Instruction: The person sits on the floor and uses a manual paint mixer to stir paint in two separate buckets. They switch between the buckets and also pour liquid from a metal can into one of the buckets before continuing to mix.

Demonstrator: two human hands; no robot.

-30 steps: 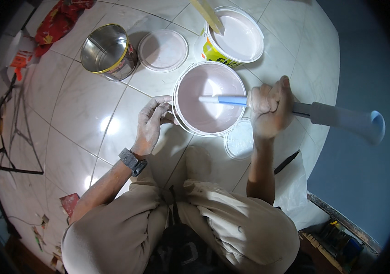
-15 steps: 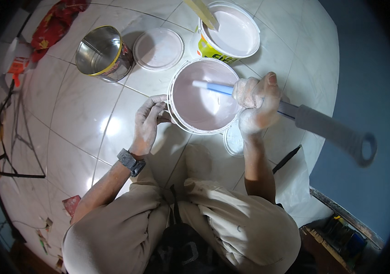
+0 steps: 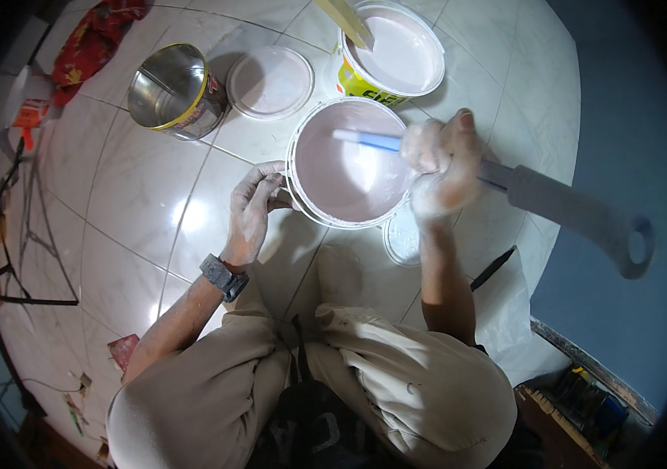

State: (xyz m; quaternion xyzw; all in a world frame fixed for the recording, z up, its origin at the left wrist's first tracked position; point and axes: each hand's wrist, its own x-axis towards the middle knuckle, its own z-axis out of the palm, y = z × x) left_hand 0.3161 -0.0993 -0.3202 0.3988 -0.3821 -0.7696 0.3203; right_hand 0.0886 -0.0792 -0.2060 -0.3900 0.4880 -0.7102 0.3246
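A white bucket (image 3: 325, 205) coated inside with pale pinkish-white paint stands on the tiles in front of my knees. My left hand (image 3: 252, 199), dusted white and with a dark watch at the wrist, pinches the bucket's left rim. My right hand (image 3: 444, 166), slightly blurred, is closed in a fist around a long blue-and-white rod (image 3: 372, 141) with a pale grey grip and a hanging hole. The rod's white far end reaches over the bucket's opening; I cannot tell whether it touches the paint. Its grip sticks out to the right.
Beyond the bucket stands a yellow-green paint tub (image 3: 396, 59) with a wooden stick (image 3: 346, 23) in it. An open metal can (image 3: 171, 94) and a round lid (image 3: 271, 82) are to the left of it. Another lid (image 3: 403, 234) lies by my right forearm. A blue wall (image 3: 622, 164) rises at right.
The rod has shifted slightly right, and my right hand has moved slightly up and right with it. My left hand stays at the bucket's rim.
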